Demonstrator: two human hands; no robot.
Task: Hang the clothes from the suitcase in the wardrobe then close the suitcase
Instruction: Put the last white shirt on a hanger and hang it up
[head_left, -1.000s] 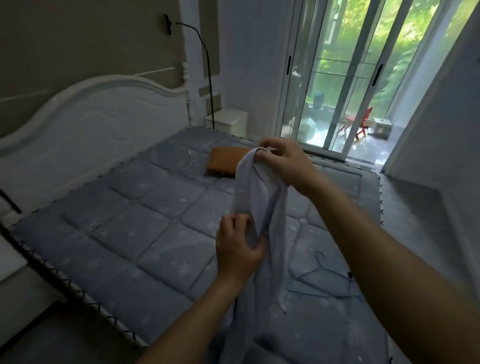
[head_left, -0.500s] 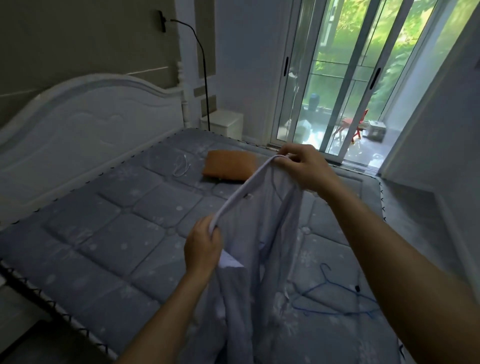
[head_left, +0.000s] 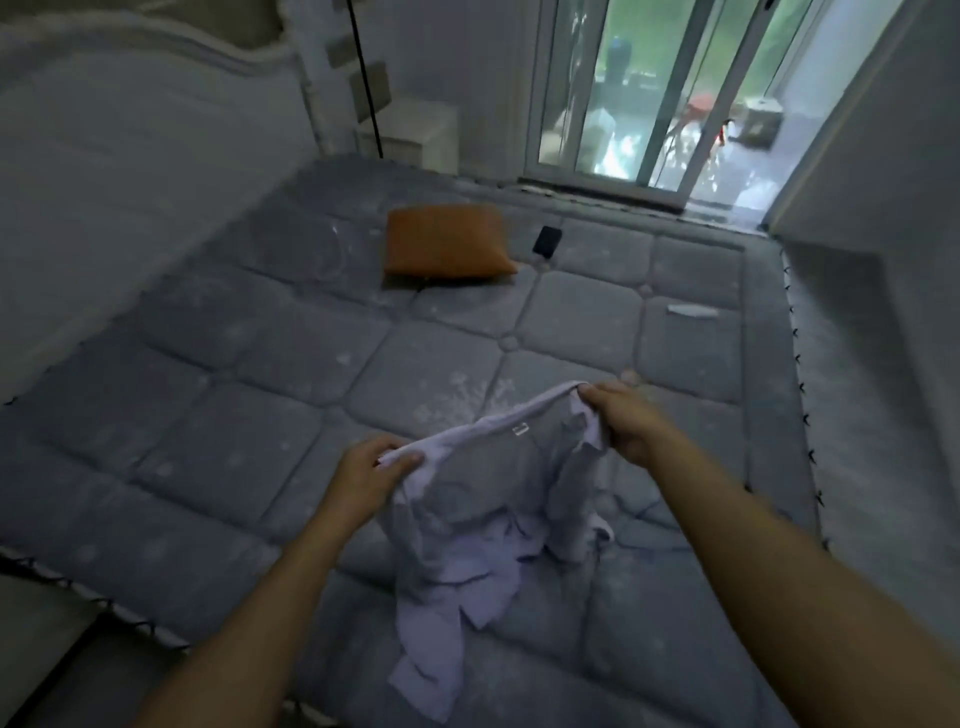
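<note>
A pale lilac shirt is stretched by its collar between both hands, low over the quilted grey mattress. My left hand pinches the collar's left end. My right hand grips the right end, slightly farther away. The shirt's body sags and its lower part lies crumpled on the mattress. No suitcase or wardrobe is in view. The blue hanger seen earlier is hidden by the shirt.
An orange cushion and a black phone lie farther up the mattress. A white strip lies at the right. The white headboard rises at the left, a white nightstand and glass sliding doors beyond.
Both hands have lowered the shirt from chest height to the mattress, spreading the collar wider. The view has tilted downward, and the shirt's lower part now rests on the bed.
</note>
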